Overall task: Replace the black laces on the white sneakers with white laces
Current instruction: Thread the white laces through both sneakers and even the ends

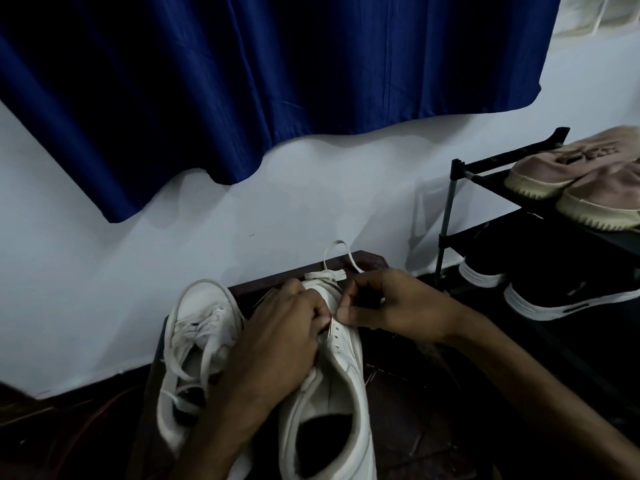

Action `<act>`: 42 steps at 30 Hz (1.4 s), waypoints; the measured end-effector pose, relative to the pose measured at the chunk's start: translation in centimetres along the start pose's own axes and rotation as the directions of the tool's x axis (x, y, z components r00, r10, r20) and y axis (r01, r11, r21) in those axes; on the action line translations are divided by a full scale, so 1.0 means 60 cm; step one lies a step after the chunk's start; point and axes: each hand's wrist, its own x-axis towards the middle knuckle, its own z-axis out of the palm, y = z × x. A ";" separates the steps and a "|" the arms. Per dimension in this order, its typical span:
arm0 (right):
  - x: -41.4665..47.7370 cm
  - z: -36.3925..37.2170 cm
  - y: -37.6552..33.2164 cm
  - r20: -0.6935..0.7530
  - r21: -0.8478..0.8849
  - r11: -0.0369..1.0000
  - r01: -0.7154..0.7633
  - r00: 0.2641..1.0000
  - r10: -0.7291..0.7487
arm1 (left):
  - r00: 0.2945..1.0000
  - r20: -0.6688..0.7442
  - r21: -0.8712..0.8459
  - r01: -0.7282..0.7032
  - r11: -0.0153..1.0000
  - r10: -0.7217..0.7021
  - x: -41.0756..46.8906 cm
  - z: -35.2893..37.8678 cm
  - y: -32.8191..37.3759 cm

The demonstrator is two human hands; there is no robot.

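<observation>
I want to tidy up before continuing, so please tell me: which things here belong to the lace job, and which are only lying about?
Job: sneaker being laced, held by left hand; white lace, pinched by right hand; second sneaker, with white laces.

Lying about: blue curtain; black shoe rack; pink shoes; black shoes.

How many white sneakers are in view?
2. One white leather sneaker is held by the left hand, the right hand pinching its white lace; the other white sneaker lies left of it.
</observation>
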 end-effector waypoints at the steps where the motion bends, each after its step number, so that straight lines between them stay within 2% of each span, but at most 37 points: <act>1: 0.002 0.000 -0.002 -0.024 0.028 1.000 0.015 1.000 -0.015 | 1.000 -0.008 -0.005 0.008 1.000 -0.008 -0.001 0.000 -0.003; 4: 0.013 0.001 -0.008 -0.077 0.032 0.998 0.060 0.995 -0.057 | 0.998 -0.044 -0.065 0.046 0.997 -0.049 -0.002 -0.004 -0.013; 8: 0.021 0.006 -0.011 0.014 0.022 0.999 0.045 0.999 -0.045 | 0.996 -0.053 -0.099 0.072 0.992 -0.078 -0.003 -0.008 -0.016; 13: 0.022 0.007 -0.016 0.043 -0.042 0.996 0.083 0.996 -0.081 | 0.988 -0.002 -0.122 0.155 0.980 -0.157 -0.004 -0.010 -0.018; 18: 0.027 0.013 -0.027 0.028 -0.119 0.991 0.056 0.998 -0.053 | 0.973 0.034 -0.239 0.231 0.943 -0.230 -0.013 -0.019 -0.021; 22: 0.035 0.032 -0.041 0.007 0.049 0.998 0.043 0.999 -0.044 | 0.942 0.110 -0.186 0.332 0.925 -0.316 -0.025 -0.028 -0.035; 24: 0.037 0.042 -0.042 -0.057 0.172 0.983 0.063 0.997 -0.054 | 0.935 0.142 -0.240 0.350 0.905 -0.324 -0.025 -0.037 -0.040; 26: 0.038 0.049 -0.044 -0.063 0.258 0.964 0.062 0.997 -0.047 | 0.924 0.177 -0.328 0.380 0.865 -0.338 -0.025 -0.044 -0.047; 32: 0.052 0.048 -0.058 0.161 0.072 0.997 0.000 0.987 -0.012 | 0.890 0.214 -0.545 0.451 0.707 -0.403 -0.020 -0.057 -0.062; 42: 0.054 0.052 -0.072 0.121 -0.066 0.997 -0.031 0.992 0.039 | 0.879 0.224 -0.629 0.460 0.626 -0.422 -0.017 -0.049 -0.077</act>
